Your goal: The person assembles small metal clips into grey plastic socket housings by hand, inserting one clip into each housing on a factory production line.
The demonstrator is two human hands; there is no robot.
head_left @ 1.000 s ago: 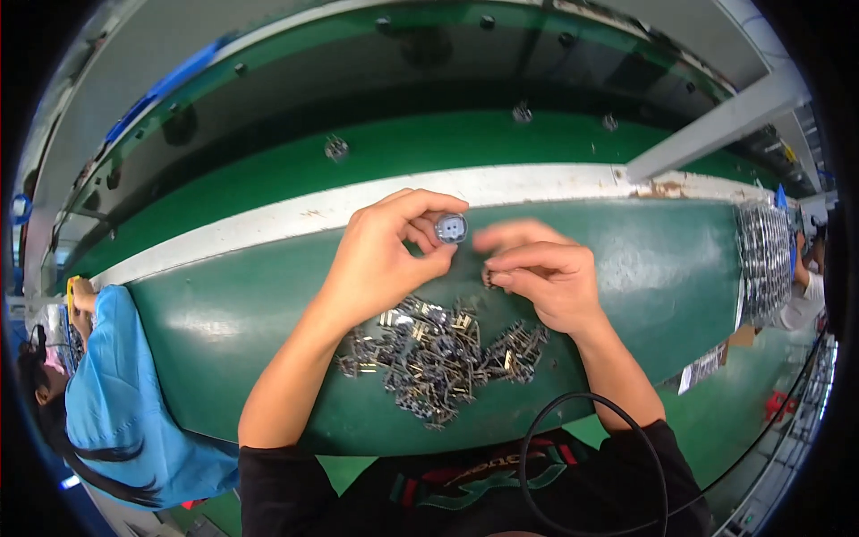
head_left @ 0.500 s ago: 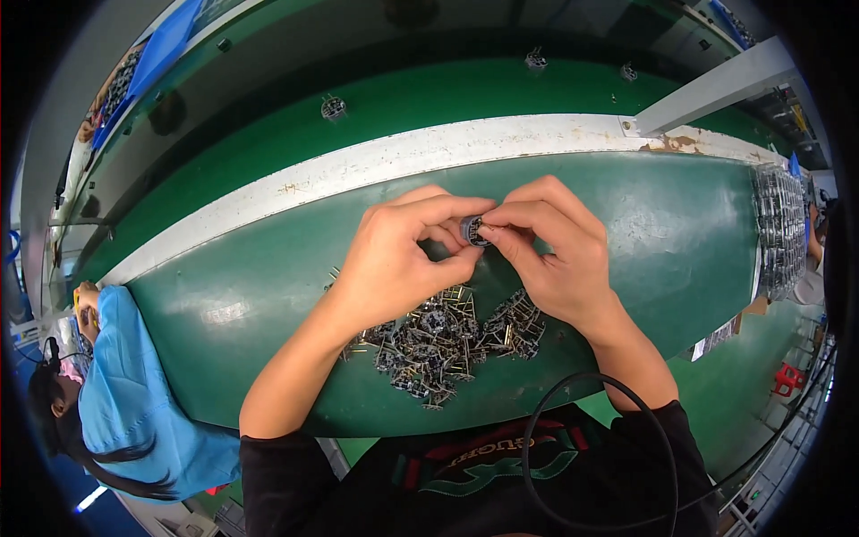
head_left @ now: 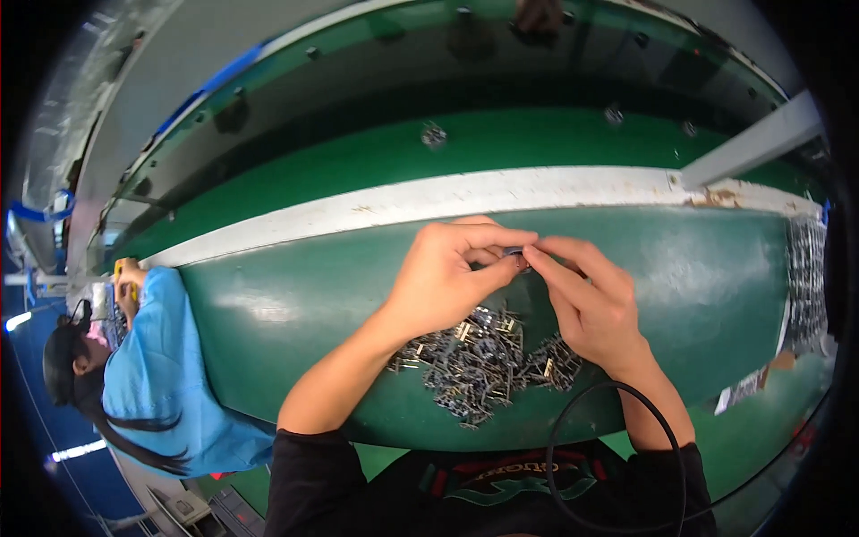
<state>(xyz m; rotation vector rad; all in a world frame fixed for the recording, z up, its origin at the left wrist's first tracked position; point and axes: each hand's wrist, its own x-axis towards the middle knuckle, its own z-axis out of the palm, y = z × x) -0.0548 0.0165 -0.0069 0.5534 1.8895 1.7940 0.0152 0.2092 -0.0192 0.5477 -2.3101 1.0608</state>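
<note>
My left hand [head_left: 452,277] pinches a small round circuit board [head_left: 514,253] between thumb and index finger. The fingers of my right hand [head_left: 591,300] are closed on the same board from the other side, and together they cover most of it. Both hands are above the green table [head_left: 286,349]. Below them, on the tabletop, is a heaped pile of similar boards [head_left: 474,371] with metal pins sticking out. A smaller cluster of boards [head_left: 557,365] sits just right of that pile, under my right wrist.
Beyond a white rail [head_left: 376,208], a green conveyor belt [head_left: 331,152] carries spaced boards [head_left: 434,135]. A grey post [head_left: 756,143] stands at far right, above stacked clear trays [head_left: 807,286]. A co-worker in blue [head_left: 161,358] sits left. A black cable [head_left: 617,387] loops near my right forearm.
The whole view has shifted, so table and hands appear farther right and lower. The held board, whose pinned face showed before, is now mostly hidden by my fingers.
</note>
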